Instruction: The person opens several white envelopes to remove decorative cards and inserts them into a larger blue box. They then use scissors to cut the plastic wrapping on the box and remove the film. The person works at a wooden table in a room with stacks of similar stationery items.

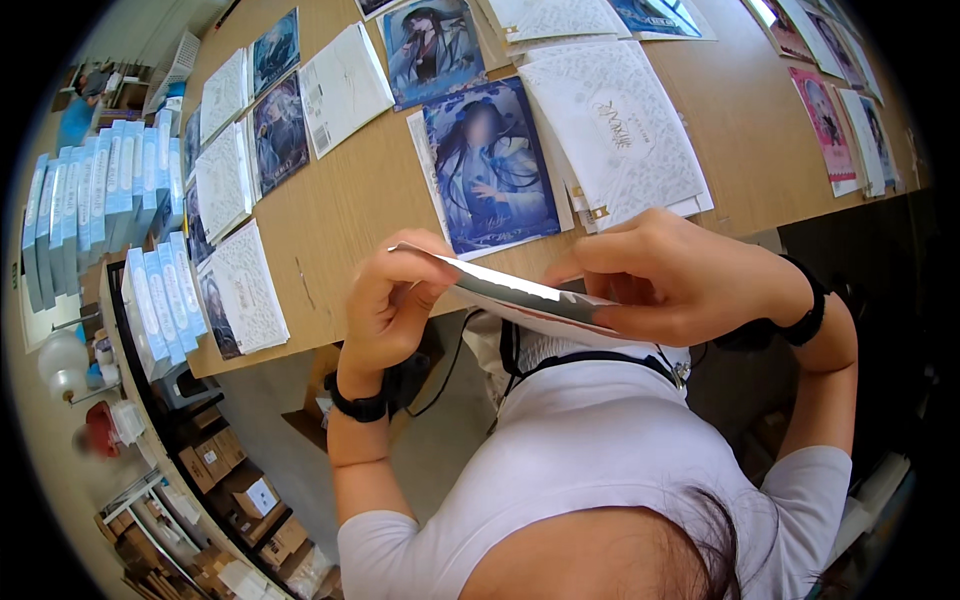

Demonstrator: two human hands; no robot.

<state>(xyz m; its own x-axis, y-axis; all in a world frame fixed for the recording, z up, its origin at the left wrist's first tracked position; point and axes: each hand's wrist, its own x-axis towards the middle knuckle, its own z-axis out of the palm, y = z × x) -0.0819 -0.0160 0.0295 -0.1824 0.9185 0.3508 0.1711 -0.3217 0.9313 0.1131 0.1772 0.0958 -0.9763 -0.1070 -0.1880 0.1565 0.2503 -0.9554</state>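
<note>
**Head view: a flat card packet held edge-on between both hands above the worktop**

Head view, looking down past my white shirt. My left hand (392, 300) and right hand (672, 275) hold one thin, flat card packet (520, 298) between them, just off the near edge of the worktop (345, 205). The left grip is pinched on the packet's pointed corner, thumb on top and fingers curled beneath; the right grip is pressed together on the opposite end, fingers laid along the upper face. Held nearly level and edge-on to me, the packet shows mostly its rim, probably so that the opening or the seam can be worked; which of the two I cannot tell.

Just beyond the packet lies a blue illustrated print (490, 165), and touching that print's right side a stack of white patterned sleeves (615, 125). Further prints and white sleeves lie in rows left of the blue print, apparently sorted by kind so that each can be taken singly. Well left of the packet, at the worktop's end, light-blue boxes (95, 195) stand upright in tight rows. Below the packet, cardboard cartons (225, 470) sit on the floor.
</note>
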